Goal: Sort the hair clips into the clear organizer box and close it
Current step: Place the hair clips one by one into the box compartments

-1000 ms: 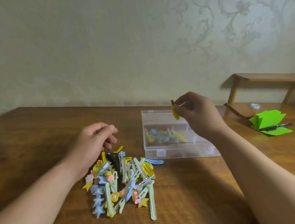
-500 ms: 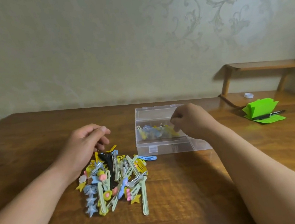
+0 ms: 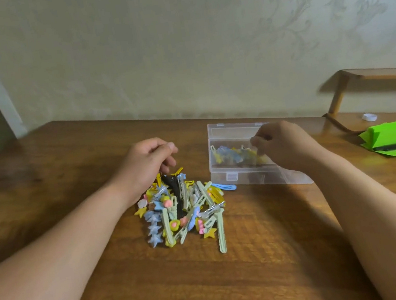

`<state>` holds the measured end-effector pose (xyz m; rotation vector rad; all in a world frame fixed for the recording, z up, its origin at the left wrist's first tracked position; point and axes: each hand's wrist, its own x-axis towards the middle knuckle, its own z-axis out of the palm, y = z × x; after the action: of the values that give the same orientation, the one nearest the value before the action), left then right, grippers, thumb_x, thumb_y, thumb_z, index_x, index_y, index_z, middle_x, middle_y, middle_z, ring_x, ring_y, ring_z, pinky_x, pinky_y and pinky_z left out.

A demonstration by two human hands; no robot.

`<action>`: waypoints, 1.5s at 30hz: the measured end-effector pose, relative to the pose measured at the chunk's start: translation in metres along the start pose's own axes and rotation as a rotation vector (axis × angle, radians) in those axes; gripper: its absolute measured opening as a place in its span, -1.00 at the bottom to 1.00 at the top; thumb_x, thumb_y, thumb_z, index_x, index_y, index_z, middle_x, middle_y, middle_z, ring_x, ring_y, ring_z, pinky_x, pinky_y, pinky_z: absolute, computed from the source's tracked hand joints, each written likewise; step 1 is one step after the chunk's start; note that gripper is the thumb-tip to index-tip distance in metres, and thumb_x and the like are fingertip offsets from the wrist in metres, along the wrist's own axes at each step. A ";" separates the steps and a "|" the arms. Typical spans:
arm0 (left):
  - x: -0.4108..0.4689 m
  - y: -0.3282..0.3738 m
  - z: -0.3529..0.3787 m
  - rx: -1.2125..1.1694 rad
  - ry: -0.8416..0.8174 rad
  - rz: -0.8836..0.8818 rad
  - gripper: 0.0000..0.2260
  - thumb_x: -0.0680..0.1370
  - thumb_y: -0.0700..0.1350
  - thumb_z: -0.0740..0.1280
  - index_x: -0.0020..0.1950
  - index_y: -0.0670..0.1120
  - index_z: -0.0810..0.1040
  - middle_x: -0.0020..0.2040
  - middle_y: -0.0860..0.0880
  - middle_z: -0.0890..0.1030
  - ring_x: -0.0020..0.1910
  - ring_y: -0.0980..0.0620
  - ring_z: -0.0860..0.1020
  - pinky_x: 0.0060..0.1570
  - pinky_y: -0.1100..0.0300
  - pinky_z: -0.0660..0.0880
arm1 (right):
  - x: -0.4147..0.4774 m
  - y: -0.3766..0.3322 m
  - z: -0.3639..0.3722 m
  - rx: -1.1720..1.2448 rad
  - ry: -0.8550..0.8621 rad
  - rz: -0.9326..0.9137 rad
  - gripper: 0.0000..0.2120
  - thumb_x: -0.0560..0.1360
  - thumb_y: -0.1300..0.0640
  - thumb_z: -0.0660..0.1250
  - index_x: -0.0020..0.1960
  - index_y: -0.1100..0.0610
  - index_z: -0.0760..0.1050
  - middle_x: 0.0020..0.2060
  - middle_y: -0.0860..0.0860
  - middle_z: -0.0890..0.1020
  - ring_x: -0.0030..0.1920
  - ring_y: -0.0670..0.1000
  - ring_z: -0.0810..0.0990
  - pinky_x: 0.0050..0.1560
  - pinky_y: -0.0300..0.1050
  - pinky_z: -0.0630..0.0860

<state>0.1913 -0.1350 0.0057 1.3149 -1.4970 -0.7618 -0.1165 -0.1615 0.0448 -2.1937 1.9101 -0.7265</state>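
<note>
A pile of colourful hair clips (image 3: 182, 208) lies on the wooden table (image 3: 236, 284), with green, yellow, blue and pink ones around a black clip (image 3: 172, 182). My left hand (image 3: 147, 166) hovers over the pile's far edge, fingers curled, nothing visible in them. The clear organizer box (image 3: 236, 178) stands open to the right of the pile, with several blue and yellow clips (image 3: 230, 154) inside. My right hand (image 3: 280, 143) reaches into the box with fingertips pinched together; what they hold is hidden. A blue clip (image 3: 225, 186) lies against the box front.
Green paper sheets (image 3: 391, 138) with a black pen (image 3: 395, 146) on them lie at the right. A small white cap (image 3: 369, 116) sits behind them by a wooden rack (image 3: 369, 75). A patterned wall runs along the table's far edge.
My right hand carried a yellow clip down from above the box into it. The left hand stayed over the pile. The camera view shifted to the left.
</note>
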 end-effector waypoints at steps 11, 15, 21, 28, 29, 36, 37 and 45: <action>-0.001 0.004 0.001 -0.033 -0.002 0.000 -0.80 0.69 -0.08 0.35 0.04 -0.15 0.72 -0.14 -0.13 0.71 -0.16 -0.02 0.64 0.00 0.01 0.57 | -0.035 -0.074 -0.029 -0.057 -0.198 -0.331 -0.92 0.57 0.01 0.42 -0.08 -0.09 0.68 -0.24 -0.17 0.71 -0.30 -0.25 0.61 -0.32 -0.31 0.49; -0.003 0.005 0.001 0.001 -0.010 0.008 -0.80 0.70 -0.07 0.34 0.05 -0.11 0.73 -0.09 -0.16 0.73 -0.14 -0.03 0.66 0.05 0.01 0.59 | -0.052 -0.091 -0.016 -0.306 -0.342 -0.382 -0.89 0.56 0.02 0.41 0.02 -0.08 0.71 -0.29 -0.20 0.68 -0.31 -0.25 0.60 -0.31 -0.40 0.47; -0.004 0.008 0.000 0.035 -0.016 0.009 -0.81 0.70 -0.08 0.33 0.05 -0.09 0.72 -0.10 -0.12 0.73 -0.20 0.06 0.65 -0.09 0.15 0.53 | -0.055 -0.096 0.008 -0.458 -0.314 -0.427 -0.80 0.48 0.02 0.41 0.04 0.03 0.72 -0.02 -0.01 0.73 -0.01 0.12 0.71 -0.02 0.13 0.71; -0.004 0.008 0.001 0.038 -0.016 0.017 -0.80 0.70 -0.06 0.32 0.03 -0.04 0.73 -0.13 -0.06 0.73 -0.20 0.07 0.66 -0.09 0.15 0.51 | -0.061 -0.100 0.002 -0.427 -0.340 -0.467 -0.88 0.57 0.03 0.40 0.09 -0.02 0.62 0.02 -0.04 0.67 0.03 0.11 0.65 0.01 0.09 0.66; -0.004 0.007 0.001 0.034 -0.014 0.019 -0.81 0.70 -0.06 0.33 0.03 -0.04 0.74 -0.14 -0.06 0.73 -0.20 0.06 0.66 -0.09 0.14 0.51 | -0.061 -0.099 0.001 -0.422 -0.345 -0.470 -0.89 0.57 0.02 0.39 0.08 -0.02 0.62 0.01 -0.05 0.67 0.02 0.10 0.64 0.01 0.07 0.65; -0.003 0.005 0.004 -0.025 -0.012 0.005 -0.81 0.69 -0.09 0.36 -0.01 -0.09 0.74 -0.16 -0.12 0.72 -0.19 -0.01 0.63 -0.03 0.04 0.52 | -0.023 -0.063 -0.040 0.137 0.017 -0.227 -0.96 0.58 0.08 0.44 -0.04 -0.01 0.67 -0.15 -0.08 0.73 -0.17 -0.06 0.67 -0.14 -0.14 0.56; -0.003 0.005 0.004 -0.013 -0.014 0.008 -0.82 0.69 -0.09 0.36 -0.01 -0.08 0.74 -0.17 -0.11 0.73 -0.21 0.00 0.63 -0.07 0.07 0.51 | -0.016 -0.049 -0.045 0.158 0.124 -0.155 -0.96 0.58 0.07 0.44 -0.04 0.00 0.67 -0.15 -0.08 0.73 -0.20 -0.05 0.66 -0.19 -0.14 0.54; -0.004 0.008 0.005 0.026 -0.020 0.004 -0.82 0.69 -0.08 0.34 0.02 -0.06 0.74 -0.16 -0.07 0.73 -0.22 0.00 0.62 -0.09 0.10 0.50 | 0.004 0.003 -0.015 -0.122 0.080 0.069 -0.91 0.59 0.03 0.37 0.04 -0.07 0.66 -0.10 -0.10 0.69 -0.15 0.01 0.63 -0.11 -0.02 0.63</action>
<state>0.1837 -0.1297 0.0102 1.3269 -1.5288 -0.7576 -0.1255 -0.1625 0.0574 -2.1856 2.1109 -0.7148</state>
